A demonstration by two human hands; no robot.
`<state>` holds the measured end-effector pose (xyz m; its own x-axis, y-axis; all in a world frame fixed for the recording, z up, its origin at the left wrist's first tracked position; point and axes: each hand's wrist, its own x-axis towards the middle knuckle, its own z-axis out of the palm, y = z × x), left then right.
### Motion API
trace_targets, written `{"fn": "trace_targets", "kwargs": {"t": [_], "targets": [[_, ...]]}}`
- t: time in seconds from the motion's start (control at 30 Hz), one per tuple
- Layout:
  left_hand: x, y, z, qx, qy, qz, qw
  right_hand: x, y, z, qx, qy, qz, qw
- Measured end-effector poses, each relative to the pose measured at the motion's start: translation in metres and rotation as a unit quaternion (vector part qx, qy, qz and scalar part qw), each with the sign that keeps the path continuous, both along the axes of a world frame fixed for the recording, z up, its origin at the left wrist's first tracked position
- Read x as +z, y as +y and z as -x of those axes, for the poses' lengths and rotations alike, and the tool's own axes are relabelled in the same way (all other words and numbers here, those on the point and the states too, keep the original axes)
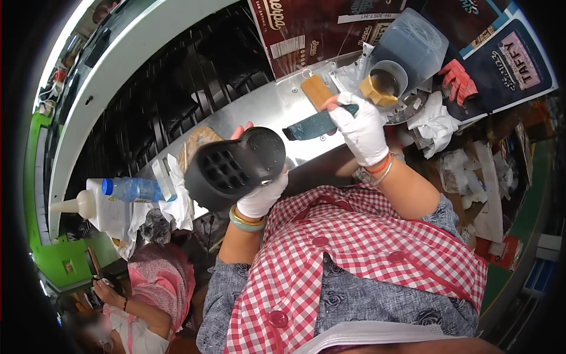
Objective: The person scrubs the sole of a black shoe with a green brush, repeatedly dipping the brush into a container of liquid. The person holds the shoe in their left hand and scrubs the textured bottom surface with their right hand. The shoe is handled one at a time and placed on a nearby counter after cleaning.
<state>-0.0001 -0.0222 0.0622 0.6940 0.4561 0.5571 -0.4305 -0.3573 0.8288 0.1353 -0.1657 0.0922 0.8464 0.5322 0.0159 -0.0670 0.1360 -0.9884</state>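
In my left hand [262,197], gloved in white with bare fingertips, is a black moulded shoe sole [256,154] with a grid of square hollows. My thumb and palm lie under its near edge, and fingertips show past the far edge. My right hand [361,133], also in a white glove, pinches one end of a flat dark-green bar [312,125]. The bar's other end points left toward the sole, with a small gap between them. Just beyond my right fingers a tan block [317,92] lies on the metal bench [295,152].
A cup of dark liquid [386,79] and a translucent container [411,46] stand at far right, near a red glove [458,82]. A blue-capped bottle [132,189] lies left. Beyond the bench runs a dark slatted conveyor [159,106]. Another person [141,307] sits at lower left.
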Motion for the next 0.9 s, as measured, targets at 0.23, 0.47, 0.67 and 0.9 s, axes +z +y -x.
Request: {"fn": "trace_targets", "kwargs": {"t": [0.23, 0.47, 0.67, 0.9], "targets": [[-0.018, 0.009, 0.005, 0.023, 0.106, -0.121, 0.987, 0.003, -0.009, -0.01, 0.018, -0.1, 0.087, 0.991], [-0.034, 0.026, 0.024, -0.254, 0.072, 0.546, 0.796, 0.027, 0.001, -0.028, 0.042, -0.045, 0.002, 0.998], [-0.046, 0.024, 0.037, -0.358, 0.032, 0.72, 0.593, 0.018, 0.032, -0.018, 0.239, -0.071, 0.041, 0.967], [-0.053, 0.026, 0.041, -0.369, 0.002, 0.748, 0.552, -0.003, 0.059, 0.007, 0.319, -0.073, 0.022, 0.945]]}}
